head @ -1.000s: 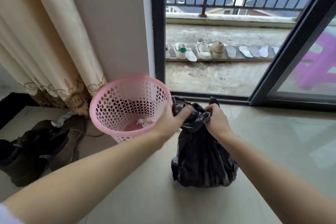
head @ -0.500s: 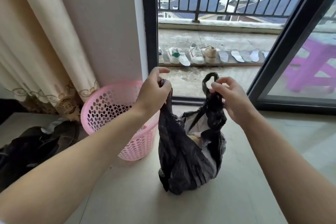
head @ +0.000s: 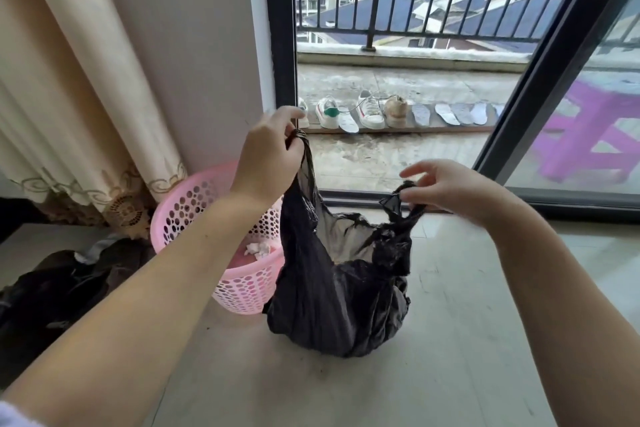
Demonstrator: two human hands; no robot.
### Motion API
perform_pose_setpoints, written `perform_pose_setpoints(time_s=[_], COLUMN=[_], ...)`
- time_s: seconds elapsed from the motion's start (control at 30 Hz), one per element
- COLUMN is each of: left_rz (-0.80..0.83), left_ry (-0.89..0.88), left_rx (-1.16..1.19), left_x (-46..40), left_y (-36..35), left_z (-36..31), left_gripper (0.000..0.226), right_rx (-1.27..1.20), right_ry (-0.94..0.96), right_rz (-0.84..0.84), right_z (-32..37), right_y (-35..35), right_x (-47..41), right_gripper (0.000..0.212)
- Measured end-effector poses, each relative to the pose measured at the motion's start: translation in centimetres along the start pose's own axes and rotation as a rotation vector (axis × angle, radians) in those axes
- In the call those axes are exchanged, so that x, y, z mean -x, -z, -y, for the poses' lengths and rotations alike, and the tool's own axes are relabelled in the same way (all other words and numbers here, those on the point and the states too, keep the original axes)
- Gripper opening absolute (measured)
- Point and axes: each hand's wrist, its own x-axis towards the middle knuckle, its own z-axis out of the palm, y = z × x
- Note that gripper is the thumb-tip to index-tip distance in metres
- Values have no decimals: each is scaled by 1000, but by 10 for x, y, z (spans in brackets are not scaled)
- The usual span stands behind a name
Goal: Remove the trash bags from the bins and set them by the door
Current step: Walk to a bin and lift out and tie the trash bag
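Left hand point(head: 268, 152) raised, fingers curled, pinching bag point(head: 339, 288) handle. Right hand point(head: 446, 189) lower, thumb and fingers pinching other handle. Both forearms bare, extended forward, right wrist bent down.

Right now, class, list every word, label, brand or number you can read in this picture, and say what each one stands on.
None can be read.
Black bag: plain, no print.
Pink bin: plain, no label.
Shoes on the balcony: coloured marks only, too small and blurred to read as a brand.
Insoles: no readable marks.
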Motion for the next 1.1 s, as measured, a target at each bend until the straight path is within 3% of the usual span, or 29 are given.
perform_pose_setpoints(time_s=[0.07, 0.17, 0.27, 0.33, 0.4, 0.53, 0.63, 0.7, 0.8, 0.87, 0.93, 1.03, 1.1], left_rz=[-32, 4, 61, 95, 151, 211, 217, 204, 178, 180, 191, 238, 317], left_ry=[123, 234, 250, 244, 230, 216, 219, 214, 198, 140, 32, -59, -76], left_rx=[33, 52, 63, 93, 111, 123, 139, 150, 156, 145, 118, 90, 125], left_x=[-2, 0, 3, 3, 5, 6, 7, 8, 7, 8, 8, 7, 10], left_y=[3, 2, 0, 0, -1, -3, -3, -2, -3, -3, -2, -1, -6], left_z=[7, 16, 15, 9, 3, -3, -5, -5, -4, -6, -9, -18, -27], left_gripper=[20, 12, 14, 12, 12, 16, 15, 15, 12, 12, 12, 13, 11], right_rx=[132, -132, -394, -395, -204, 495, 578, 261, -718, -1054, -943, -442, -170], right_ry=[-69, -124, 9, 94, 115, 106, 65, 62, 27, 140, 230, 243, 268], right_rz=[31, -6, -3, 67, 47, -359, -427, -353, -71, 20, 64, 259, 371], right_z=[-8, -12, -9, -6, -5, -3, -2, -1, 2, 0, 0, 6, 15], right_y=[-3, -5, 1, 4, 0, -7, -2, 1, 0, -2, -6, -19, -35], right_x=[-1, -2, -3, -1, -1, -4, -4, -3, -1, 0, -2, -1, 2], right_gripper=[25, 30, 36, 44, 47, 20, 36, 38, 30, 25, 37, 64, 37])
